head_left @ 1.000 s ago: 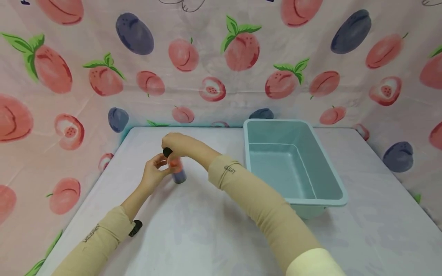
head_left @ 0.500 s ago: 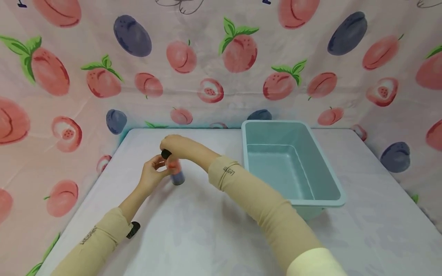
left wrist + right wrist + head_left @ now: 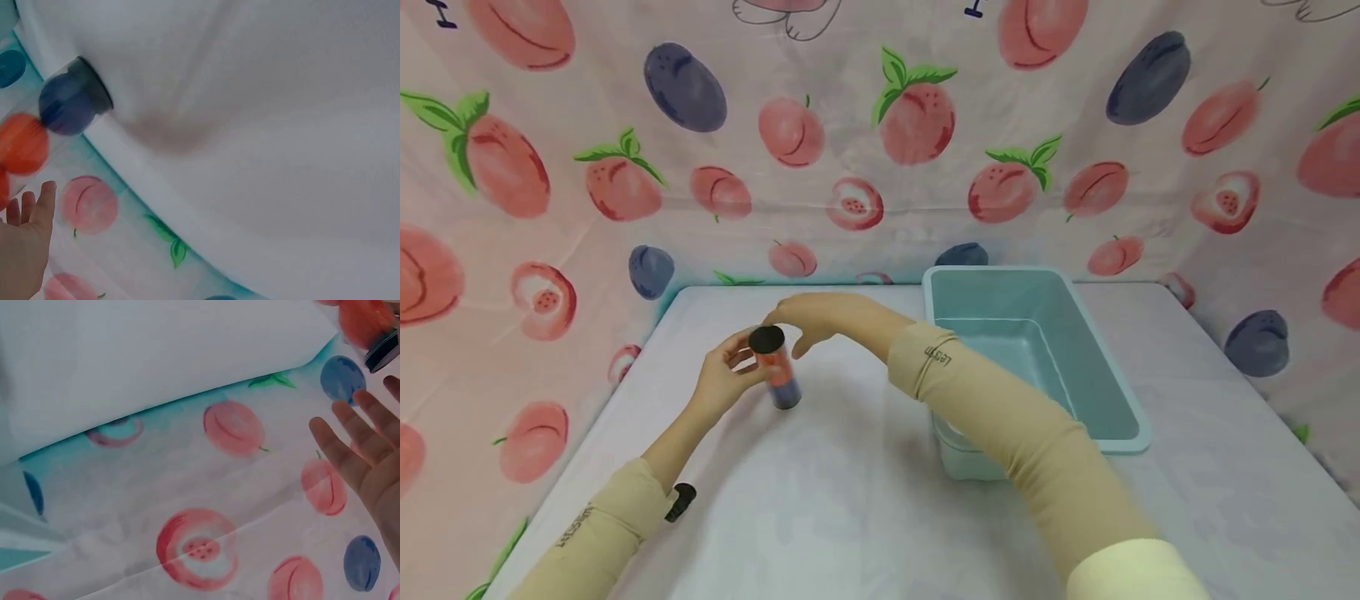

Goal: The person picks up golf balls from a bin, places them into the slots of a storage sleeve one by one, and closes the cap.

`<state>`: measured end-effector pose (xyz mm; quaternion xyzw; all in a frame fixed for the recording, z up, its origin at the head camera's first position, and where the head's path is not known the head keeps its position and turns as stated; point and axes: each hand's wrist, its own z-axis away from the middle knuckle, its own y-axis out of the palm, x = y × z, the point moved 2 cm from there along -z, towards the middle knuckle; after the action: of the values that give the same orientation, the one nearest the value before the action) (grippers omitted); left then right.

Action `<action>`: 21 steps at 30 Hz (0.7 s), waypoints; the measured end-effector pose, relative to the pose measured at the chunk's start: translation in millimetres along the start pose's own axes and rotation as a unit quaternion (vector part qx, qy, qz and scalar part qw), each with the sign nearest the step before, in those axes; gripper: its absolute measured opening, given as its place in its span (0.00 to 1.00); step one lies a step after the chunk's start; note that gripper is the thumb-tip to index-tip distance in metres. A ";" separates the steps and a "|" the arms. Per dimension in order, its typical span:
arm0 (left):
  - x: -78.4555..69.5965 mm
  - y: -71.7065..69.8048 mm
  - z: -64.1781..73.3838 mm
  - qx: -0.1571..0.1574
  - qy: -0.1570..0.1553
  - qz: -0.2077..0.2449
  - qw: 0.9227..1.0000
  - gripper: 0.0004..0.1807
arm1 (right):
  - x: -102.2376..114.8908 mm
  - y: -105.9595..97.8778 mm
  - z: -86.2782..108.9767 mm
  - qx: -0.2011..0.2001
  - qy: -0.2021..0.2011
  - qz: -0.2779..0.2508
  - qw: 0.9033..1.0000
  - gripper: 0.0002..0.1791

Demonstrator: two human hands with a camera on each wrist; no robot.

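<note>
A clear tube (image 3: 783, 385) stands on the table at the left, topped by a round black lid (image 3: 767, 338). Through its wall in the left wrist view show a dark blue ball (image 3: 65, 105) and orange balls (image 3: 24, 144). My left hand (image 3: 722, 377) holds the tube from its left side, the thumb across the front. My right hand (image 3: 816, 318) is just behind and right of the lid. In the right wrist view its spread fingers (image 3: 353, 431) are apart from the lid and hold nothing.
A pale blue-green plastic bin (image 3: 1120, 375) stands on the right of the white-covered table (image 3: 820, 517). Beside my left sleeve lies a small black object (image 3: 681, 502). A fruit-printed cloth (image 3: 865, 108) hangs behind the table and along its sides.
My right hand has let go of the tube's black lid and moved slightly right, its fingers opening. The left hand stays on the tube, and the lid now shows fully.
</note>
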<state>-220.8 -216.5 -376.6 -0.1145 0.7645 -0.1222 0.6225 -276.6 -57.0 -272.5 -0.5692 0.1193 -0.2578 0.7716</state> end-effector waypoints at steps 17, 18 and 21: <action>-28.1 -13.7 22.3 0.024 0.265 -0.329 0.906 0.26 | -6.6 16.4 17.1 0.048 -0.007 0.024 0.999 0.38; -27.9 -14.1 22.5 0.023 0.269 -0.332 0.904 0.26 | -5.5 16.2 16.3 0.045 -0.006 0.025 0.999 0.37; -26.2 -15.7 23.1 0.013 0.277 -0.338 0.899 0.27 | -1.6 13.8 14.1 0.042 0.000 0.028 0.999 0.36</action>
<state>-192.6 -223.7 -351.7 -0.3191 0.8196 -0.3623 0.3085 -267.6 -41.7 -281.1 -0.5329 0.1245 -0.2407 0.8016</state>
